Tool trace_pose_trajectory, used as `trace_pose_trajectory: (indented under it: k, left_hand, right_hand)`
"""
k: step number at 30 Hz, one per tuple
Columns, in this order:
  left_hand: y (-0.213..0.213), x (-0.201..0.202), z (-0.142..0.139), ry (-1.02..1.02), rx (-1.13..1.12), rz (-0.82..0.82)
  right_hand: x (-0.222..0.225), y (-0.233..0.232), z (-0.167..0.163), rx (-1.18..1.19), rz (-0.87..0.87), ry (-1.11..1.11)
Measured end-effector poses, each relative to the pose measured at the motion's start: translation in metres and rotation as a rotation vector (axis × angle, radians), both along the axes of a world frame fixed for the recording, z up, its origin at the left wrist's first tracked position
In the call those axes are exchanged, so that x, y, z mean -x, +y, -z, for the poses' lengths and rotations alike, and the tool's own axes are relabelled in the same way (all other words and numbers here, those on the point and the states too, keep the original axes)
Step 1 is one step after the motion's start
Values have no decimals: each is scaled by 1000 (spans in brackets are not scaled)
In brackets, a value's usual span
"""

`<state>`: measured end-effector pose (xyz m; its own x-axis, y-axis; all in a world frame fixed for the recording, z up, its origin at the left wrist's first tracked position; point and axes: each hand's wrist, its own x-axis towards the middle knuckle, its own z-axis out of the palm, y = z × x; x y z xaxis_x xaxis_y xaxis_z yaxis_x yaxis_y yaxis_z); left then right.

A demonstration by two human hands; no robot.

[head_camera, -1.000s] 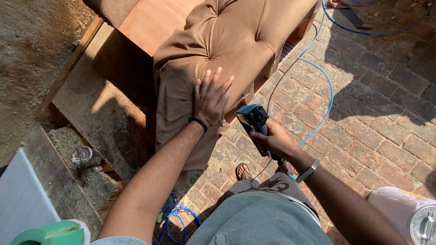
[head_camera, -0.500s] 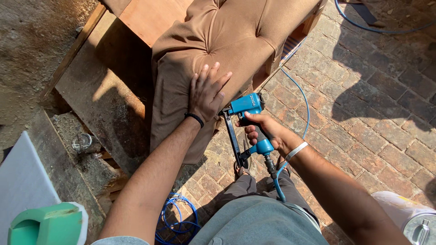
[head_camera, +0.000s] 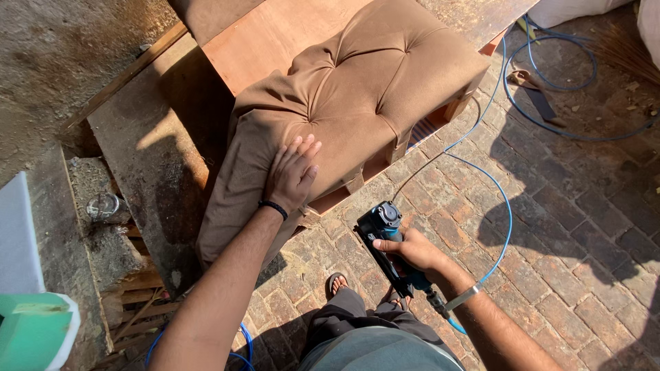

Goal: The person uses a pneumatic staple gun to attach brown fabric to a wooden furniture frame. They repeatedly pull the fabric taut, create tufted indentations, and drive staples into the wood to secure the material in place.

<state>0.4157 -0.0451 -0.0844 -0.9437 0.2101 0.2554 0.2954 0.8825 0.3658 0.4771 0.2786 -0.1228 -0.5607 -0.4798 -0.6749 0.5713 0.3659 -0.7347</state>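
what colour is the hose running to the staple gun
Blue hose, seen in the head view, running from the staple gun across the brick floor.

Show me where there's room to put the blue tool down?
Bare brick paving lies right of the thin blue hose. Bare plywood board borders the brown tufted fabric cushion. Crowded: near the feet, where the right hand holds the blue staple gun.

1. Your brown tufted cushion [head_camera: 357, 96] lies tilted on a wooden frame, its loose fabric draped down toward the brick floor.
2. Your blue pneumatic staple gun [head_camera: 392, 251] hangs just off the cushion's lower edge, a blue air hose [head_camera: 498, 199] trailing from its handle.
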Motion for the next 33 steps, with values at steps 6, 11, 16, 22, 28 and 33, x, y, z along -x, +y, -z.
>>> trace_pose_trajectory:
  k: [6,11,16,22,28,33]
  left_hand:
    - [26,7,-22,74,176,-99]
    - [45,61,-38,-36,242,-224]
    - [61,119,-48,-86,163,-278]
    - [66,174,-59,-159,103,-263]
    - [73,225,-59,-155,60,-283]
    - [73,256,-55,-180,98,-365]
  right_hand:
    - [51,49,-43,-177,-80,215]
    - [128,61,-93,-361,-45,333]
    - [212,55,-150,-549,-193,418]
    - [291,62,-188,-579,-341,397]
    - [408,66,-194,-710,-363,515]
    - [547,66,-155,-813,-457,718]
